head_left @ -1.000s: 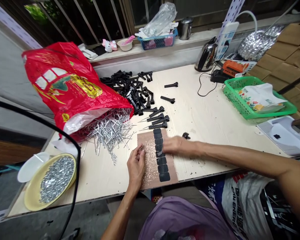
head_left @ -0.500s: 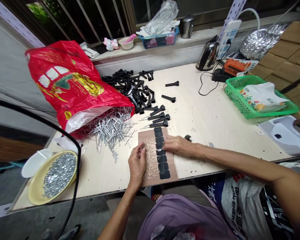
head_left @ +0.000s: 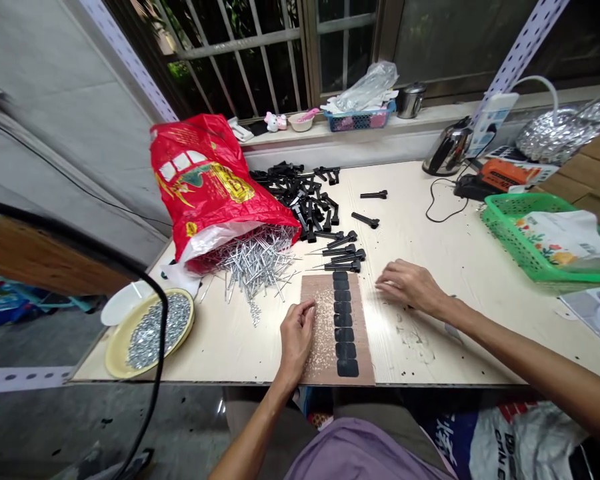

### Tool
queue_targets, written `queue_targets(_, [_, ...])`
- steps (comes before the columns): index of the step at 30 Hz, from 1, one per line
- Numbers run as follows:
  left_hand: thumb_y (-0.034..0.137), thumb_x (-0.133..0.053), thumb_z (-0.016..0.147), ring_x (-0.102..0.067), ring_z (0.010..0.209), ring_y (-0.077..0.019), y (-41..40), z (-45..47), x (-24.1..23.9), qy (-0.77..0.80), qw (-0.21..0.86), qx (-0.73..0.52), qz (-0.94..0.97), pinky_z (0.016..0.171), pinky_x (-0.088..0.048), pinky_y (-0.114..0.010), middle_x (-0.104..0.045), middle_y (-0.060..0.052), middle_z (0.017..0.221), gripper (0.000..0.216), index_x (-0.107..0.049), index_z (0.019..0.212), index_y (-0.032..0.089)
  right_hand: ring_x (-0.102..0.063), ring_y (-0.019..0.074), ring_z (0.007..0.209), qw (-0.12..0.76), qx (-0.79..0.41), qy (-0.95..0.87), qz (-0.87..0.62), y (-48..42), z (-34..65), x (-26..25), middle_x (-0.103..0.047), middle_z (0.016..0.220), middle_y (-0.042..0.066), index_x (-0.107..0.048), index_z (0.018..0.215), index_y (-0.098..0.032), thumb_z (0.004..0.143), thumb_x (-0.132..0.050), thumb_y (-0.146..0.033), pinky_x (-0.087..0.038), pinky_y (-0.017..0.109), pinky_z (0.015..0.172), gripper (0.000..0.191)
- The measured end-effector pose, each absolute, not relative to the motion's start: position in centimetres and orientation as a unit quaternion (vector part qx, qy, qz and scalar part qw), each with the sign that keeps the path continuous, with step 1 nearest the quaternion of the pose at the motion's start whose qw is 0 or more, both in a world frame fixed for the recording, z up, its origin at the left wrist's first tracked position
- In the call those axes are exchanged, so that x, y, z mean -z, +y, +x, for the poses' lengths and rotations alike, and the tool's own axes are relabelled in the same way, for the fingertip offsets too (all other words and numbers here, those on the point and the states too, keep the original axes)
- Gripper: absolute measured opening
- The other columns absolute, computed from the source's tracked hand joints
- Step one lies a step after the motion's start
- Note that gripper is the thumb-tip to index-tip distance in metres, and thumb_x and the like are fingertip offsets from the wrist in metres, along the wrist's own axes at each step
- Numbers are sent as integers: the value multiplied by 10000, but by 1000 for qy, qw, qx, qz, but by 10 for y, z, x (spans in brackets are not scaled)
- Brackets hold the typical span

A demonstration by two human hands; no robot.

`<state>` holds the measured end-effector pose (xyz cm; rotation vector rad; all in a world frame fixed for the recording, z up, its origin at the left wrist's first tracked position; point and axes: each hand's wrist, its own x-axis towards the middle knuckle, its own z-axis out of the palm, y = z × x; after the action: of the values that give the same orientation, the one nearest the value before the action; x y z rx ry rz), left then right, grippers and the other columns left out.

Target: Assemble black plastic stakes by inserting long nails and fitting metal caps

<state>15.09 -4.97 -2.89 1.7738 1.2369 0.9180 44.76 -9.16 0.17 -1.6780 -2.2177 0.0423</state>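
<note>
A brown board [head_left: 365,333] with a pale, speckled worn patch lies at the table's front edge. Down it runs a column of black rounded pads [head_left: 347,333]. My left hand [head_left: 296,337] rests at the board's left edge, thumb and fingers pinched together; whatever may be between them is hidden. To the right of the board, my right hand [head_left: 407,283] is over the table with its fingers stretched out, and no object shows in it. Just beyond the board lie several black plastic parts [head_left: 345,257], some with thin metal pins sticking out.
A red bag [head_left: 210,180] spills metal pins [head_left: 260,257] beside a heap of black parts [head_left: 305,197]. At left is a yellow bowl [head_left: 113,350] of small metal pieces [head_left: 160,330]. A green basket [head_left: 510,237] and kettle [head_left: 447,148] stand right. A black cable [head_left: 163,333] crosses the left foreground.
My right hand has left the black pads and moved right, its fingers now extended. My left hand keeps its place by the board. The whole view has shifted.
</note>
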Motion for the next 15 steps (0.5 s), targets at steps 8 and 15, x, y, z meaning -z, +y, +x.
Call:
queue_targets(8, [335,-489,885,-614,862,-180,-56,144,21,497,342,-375,703,748,-479,-295,-648,-65,947,263,-663,1032,206,-535,189,901,71,-1,-805,-589,23,359,-1,-649,940,85,-660,864,-152,905,-517,-325,-365,277,710,228])
queue_targets(15, [334,-478,884,-589,795,-184,-36,59,15,607,148,-378,684,742,-464,-314,-624,-75,912,264,-656,978,163,-545,208,862,25,0,-803,-595,46,341,20,-639,943,121,-653,875,-115,905,-448,-214,-324,286,631,229])
